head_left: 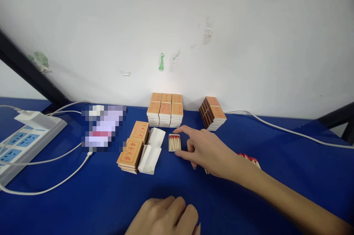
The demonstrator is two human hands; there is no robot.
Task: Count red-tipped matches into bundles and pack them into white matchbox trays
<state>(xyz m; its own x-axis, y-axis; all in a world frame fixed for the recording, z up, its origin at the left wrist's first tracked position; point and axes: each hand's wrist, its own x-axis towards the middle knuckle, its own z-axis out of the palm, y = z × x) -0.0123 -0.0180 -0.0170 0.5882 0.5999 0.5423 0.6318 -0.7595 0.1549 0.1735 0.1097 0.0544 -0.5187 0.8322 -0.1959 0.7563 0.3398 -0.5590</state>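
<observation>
A small open matchbox tray (pixel 174 142) full of red-tipped matches lies on the blue table. My right hand (pixel 204 148) spans it, index fingertip at its far end and thumb at its near end. More red-headed matches (pixel 250 159) show partly behind my right forearm. My left hand (pixel 166 216) rests low at the front, fingers curled under; anything inside them is hidden. Left of the tray sit white empty trays (pixel 151 157) and two stacks of orange matchbox covers (pixel 132 150).
A block of stacked matchboxes (pixel 165 109) stands against the wall, with a smaller stack (pixel 212 113) to its right. A blurred phone (pixel 105 126), white cables (pixel 66 181) and a power strip (pixel 27 141) occupy the left side. Another cable (pixel 287 131) crosses the back right.
</observation>
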